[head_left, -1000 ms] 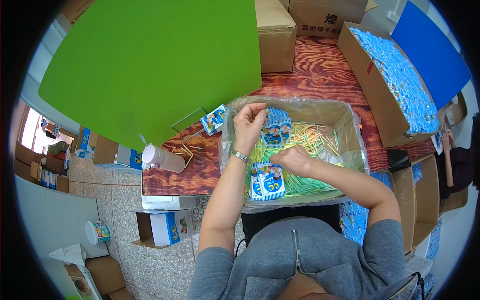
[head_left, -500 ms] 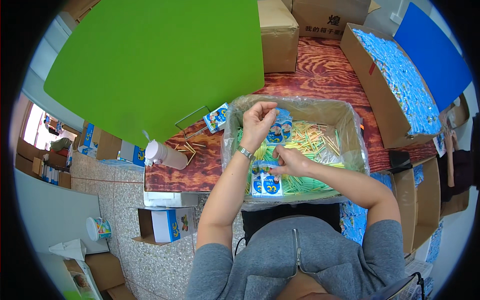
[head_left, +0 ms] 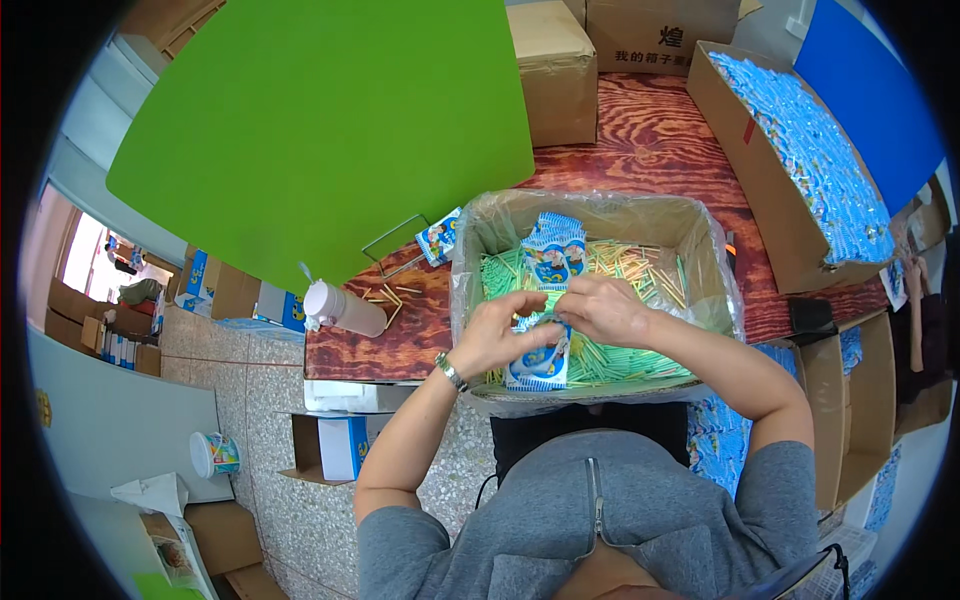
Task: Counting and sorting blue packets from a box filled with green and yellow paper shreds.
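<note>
A cardboard box lined with clear plastic (head_left: 715, 290) stands before me, holding many thin green, yellow and orange sticks (head_left: 640, 362). Over its middle my left hand (head_left: 500, 332) curves its fingers and thumb, close against my right hand (head_left: 605, 312), whose fingertips are pinched together. What lies between the fingertips is too small to make out. Just below them a blue-and-white packet (head_left: 540, 372) rests on the sticks, its top partly covered by my left thumb. Beyond my hands, more blue-and-white packets (head_left: 555, 258) overlap on the sticks.
A pink bottle (head_left: 345, 308) and a wire stand (head_left: 395, 245) with another packet are on the red wood-patterned table (head_left: 655, 130), left of the box. A green board (head_left: 340, 120) overhangs the back left. At right stands a carton (head_left: 770, 175) full of blue packets.
My left hand has come down from the far packets toward the near one. The right hand has moved slightly up and right, and the two now meet. The far packets are left lying.
</note>
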Available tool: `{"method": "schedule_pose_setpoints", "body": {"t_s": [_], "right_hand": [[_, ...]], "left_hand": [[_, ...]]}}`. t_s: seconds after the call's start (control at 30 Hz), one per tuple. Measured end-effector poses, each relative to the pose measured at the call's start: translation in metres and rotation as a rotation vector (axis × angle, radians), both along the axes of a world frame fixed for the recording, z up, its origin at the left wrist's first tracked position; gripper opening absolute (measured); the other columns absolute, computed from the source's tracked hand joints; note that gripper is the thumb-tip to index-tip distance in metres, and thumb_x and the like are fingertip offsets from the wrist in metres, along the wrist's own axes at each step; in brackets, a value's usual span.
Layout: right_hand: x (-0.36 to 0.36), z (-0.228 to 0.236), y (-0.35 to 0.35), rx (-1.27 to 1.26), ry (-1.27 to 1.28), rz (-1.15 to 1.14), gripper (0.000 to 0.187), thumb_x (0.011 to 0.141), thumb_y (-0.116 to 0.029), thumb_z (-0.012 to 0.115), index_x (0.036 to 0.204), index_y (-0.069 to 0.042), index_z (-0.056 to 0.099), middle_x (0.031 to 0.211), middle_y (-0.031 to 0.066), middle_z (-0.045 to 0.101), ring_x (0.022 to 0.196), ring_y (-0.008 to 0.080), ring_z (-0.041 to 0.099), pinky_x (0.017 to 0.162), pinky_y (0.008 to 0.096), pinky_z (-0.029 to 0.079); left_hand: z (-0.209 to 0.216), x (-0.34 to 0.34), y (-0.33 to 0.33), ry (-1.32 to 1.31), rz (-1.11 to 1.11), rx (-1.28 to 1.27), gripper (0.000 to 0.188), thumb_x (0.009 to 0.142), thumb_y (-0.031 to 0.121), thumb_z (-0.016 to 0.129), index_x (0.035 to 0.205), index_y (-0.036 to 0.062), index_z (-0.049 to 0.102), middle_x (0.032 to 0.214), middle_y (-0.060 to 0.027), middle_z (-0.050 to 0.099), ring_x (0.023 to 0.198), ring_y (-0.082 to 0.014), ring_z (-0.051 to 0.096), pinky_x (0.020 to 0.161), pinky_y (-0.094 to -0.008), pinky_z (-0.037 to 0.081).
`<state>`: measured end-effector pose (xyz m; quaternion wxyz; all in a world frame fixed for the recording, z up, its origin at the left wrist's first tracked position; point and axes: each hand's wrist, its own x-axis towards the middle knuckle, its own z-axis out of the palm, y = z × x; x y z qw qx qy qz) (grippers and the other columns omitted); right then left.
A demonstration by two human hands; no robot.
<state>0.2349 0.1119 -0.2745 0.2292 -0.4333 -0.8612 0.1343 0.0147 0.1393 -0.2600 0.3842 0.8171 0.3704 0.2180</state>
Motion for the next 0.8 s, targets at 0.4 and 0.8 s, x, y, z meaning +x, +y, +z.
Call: {"method": "schedule_pose_setpoints", "body": {"t_s": [0.4, 0.8], "right_hand": [[0.044, 0.065, 0.022, -0.009, 0.293, -0.121, 0.018, 0.086, -0.019, 0.066, 0.092, -0.003, 0.062, 0.079, 0.0162, 0.065, 0.073, 0.034, 0.063, 0.063, 0.0393, 0.048], [0.072, 0.061, 0.021, 0.004, 0.204, -0.195, 0.02, 0.084, -0.02, 0.068, 0.088, -0.002, 0.063, 0.075, 0.0155, 0.063, 0.07, 0.032, 0.063, 0.061, 0.0393, 0.047]], "left_hand": [[-0.002, 0.053, 0.03, -0.239, -0.028, -0.124, 0.019, 0.089, 0.016, 0.067, 0.092, -0.0026, 0.07, 0.077, -0.0004, 0.069, 0.071, -0.0022, 0.057, 0.061, -0.0219, 0.047], [-0.014, 0.089, 0.042, -0.274, -0.163, -0.286, 0.019, 0.092, 0.02, 0.063, 0.096, 0.0045, 0.073, 0.079, 0.0004, 0.068, 0.069, -0.0028, 0.053, 0.06, -0.0216, 0.044]]}}
